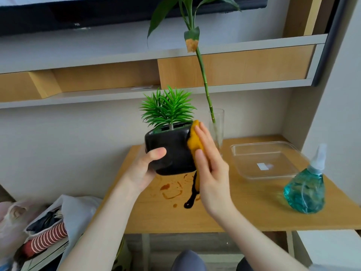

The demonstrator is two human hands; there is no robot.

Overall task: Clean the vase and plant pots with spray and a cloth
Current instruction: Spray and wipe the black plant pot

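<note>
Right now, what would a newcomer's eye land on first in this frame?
The black pot with its spiky green plant, held above the table by the left hand while the right hand presses a yellow cloth to its side. Next, the teal spray bottle at the right edge.

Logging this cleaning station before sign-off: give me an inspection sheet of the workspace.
Surface: wooden table, brown liquid stains near its middle.
Job's things: black plant pot held above the table; yellow cloth against its side; glass vase with a bamboo stalk at the back; blue spray bottle at right.
Clutter: clear plastic tray on the table; bags of clothes at lower left.
Hands: left hand grips the pot; right hand presses the cloth with straight fingers.
Cables: nothing seen.
Surroundings: wall shelves; TV above.
</note>
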